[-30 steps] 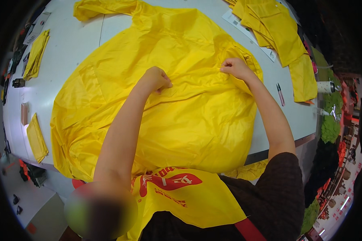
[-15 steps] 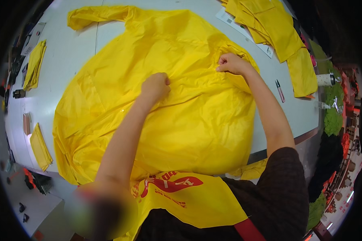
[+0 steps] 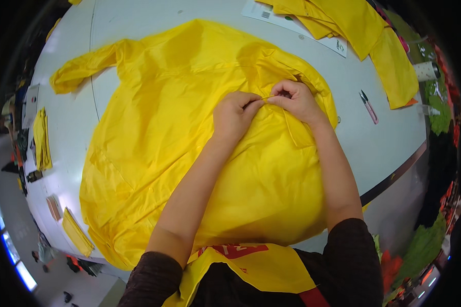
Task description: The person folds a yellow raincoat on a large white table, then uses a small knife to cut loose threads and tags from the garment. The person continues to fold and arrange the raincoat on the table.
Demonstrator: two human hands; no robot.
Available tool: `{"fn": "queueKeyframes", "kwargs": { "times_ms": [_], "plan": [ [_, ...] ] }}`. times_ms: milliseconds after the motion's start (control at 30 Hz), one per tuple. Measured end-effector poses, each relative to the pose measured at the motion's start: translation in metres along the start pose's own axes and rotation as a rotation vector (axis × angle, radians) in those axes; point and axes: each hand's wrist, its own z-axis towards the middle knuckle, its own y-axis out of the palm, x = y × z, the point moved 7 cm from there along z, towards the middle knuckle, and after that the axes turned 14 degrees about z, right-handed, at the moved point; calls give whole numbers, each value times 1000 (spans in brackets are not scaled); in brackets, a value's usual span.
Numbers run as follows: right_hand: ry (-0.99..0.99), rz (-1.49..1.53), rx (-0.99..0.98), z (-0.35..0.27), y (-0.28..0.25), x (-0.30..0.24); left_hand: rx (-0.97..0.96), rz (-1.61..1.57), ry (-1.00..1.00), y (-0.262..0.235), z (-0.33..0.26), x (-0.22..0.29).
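Observation:
A shiny yellow raincoat (image 3: 159, 112) lies spread and wrinkled across the table in front of me, one sleeve (image 3: 84, 66) stretched out to the far left. My left hand (image 3: 234, 115) and my right hand (image 3: 298, 101) are close together over its right half. Thumb and fingers of both are pinched on a thin edge of the raincoat, which is pulled up between the fingertips. Whether a small fastener sits in that pinch I cannot make out. Below my right wrist a flap of the fabric is folded over.
Folded yellow pieces (image 3: 343, 23) are piled at the far right, partly over a white printed sheet (image 3: 297, 28). A pink pen (image 3: 369, 107) lies on the white table (image 3: 389, 148), near a white cup (image 3: 426, 71). More folded yellow pieces (image 3: 42, 140) are along the left edge.
My left hand has moved right to meet my right hand, and both now pinch the raincoat's edge. The view has shifted, and the sleeve sits farther left.

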Motion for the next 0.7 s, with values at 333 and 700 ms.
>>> {"fn": "queueKeyframes", "kwargs": {
  "times_ms": [333,700],
  "plan": [
    [5,44,-15,4,-2,3,168,184,385,-6,-1,14],
    [-3,15,-39,9,-2,4,-105,-511,-400,-1,0,-38]
  ]
}}
